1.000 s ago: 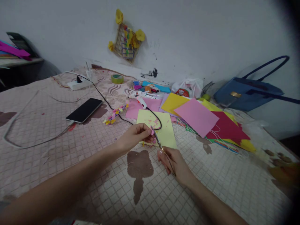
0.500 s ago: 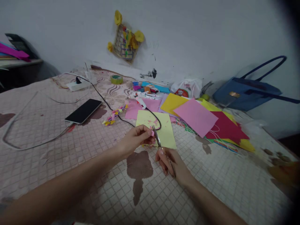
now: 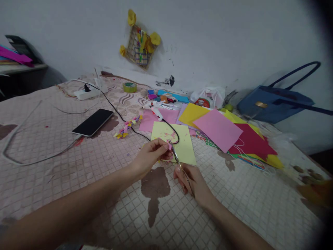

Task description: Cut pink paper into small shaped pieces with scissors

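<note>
Near the middle, my left hand [image 3: 156,152] pinches a small pink paper piece [image 3: 170,147] between thumb and fingers. My right hand [image 3: 189,178] is wrapped round a pair of metal scissors [image 3: 175,154], whose blades point up and away beside the pink piece. Beneath and beyond both hands lies a pale yellow sheet [image 3: 186,149] with small pink scraps scattered on it. A white glue gun [image 3: 157,114] rests just behind that sheet, its black cord curving across the sheet.
A phone [image 3: 93,122] on a cable and a braided paper strip [image 3: 128,127] lie left. Coloured sheets [image 3: 218,130] and white string are at right. Behind are green tape [image 3: 129,87], a power strip [image 3: 87,93], a plastic bag [image 3: 208,97] and a blue handbag [image 3: 275,104].
The scissor blades look closer together than before. Both hands have stayed almost in place, holding the same things.
</note>
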The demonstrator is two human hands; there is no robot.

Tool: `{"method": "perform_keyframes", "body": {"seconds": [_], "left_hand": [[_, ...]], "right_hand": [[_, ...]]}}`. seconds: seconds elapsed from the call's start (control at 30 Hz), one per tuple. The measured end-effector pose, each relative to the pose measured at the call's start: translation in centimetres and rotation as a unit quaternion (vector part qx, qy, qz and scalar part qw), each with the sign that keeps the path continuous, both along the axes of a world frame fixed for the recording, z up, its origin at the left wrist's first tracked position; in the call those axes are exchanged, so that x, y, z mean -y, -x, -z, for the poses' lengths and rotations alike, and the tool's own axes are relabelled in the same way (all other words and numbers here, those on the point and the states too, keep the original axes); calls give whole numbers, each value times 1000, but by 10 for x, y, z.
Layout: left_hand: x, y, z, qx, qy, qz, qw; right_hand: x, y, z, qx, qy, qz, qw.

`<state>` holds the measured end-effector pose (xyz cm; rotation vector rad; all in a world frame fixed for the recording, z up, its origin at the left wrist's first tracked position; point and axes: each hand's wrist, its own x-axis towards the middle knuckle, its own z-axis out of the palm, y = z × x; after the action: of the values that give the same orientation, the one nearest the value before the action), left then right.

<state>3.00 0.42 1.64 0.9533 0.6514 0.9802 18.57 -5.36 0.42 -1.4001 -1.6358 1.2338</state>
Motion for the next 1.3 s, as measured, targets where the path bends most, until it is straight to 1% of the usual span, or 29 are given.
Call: {"method": "perform_keyframes", "body": {"seconds": [0.13, 0.33, 0.63, 0.77, 0.87, 0.97, 1.07, 1.17, 1.23, 1.3], "left_hand": [[0, 0, 0, 1, 1, 1, 1000], [0, 1, 0, 0, -3, -1, 1000], [-1, -1, 1, 10, -2, -1, 1000], [-1, 1, 1, -2, -22, 5, 1000], [1, 2, -2, -50, -85, 19, 995], [4, 4, -7, -127, -191, 32, 973], [7, 5, -12, -190, -312, 23, 931], [10, 6, -15, -226, -415, 22, 881], [10, 7, -14, -244, -461, 26, 853], [11, 9, -13, -258, -490, 29, 832]], "right_hand": [[-1, -2, 1, 19, -9, 1, 1000], [-1, -1, 0, 22, -13, 5, 1000], [1, 0, -1, 4, 13, 9, 1000], [0, 2, -5, -51, 51, 23, 997], [-1, 1, -10, -159, 75, 34, 984], [-6, -2, -14, -282, 119, 16, 952], [-10, -6, -15, -355, 186, -22, 916], [-12, -9, -15, -388, 231, -37, 891], [-12, -10, -15, -399, 251, -47, 881], [-11, -9, -15, -412, 258, -58, 872]]}}
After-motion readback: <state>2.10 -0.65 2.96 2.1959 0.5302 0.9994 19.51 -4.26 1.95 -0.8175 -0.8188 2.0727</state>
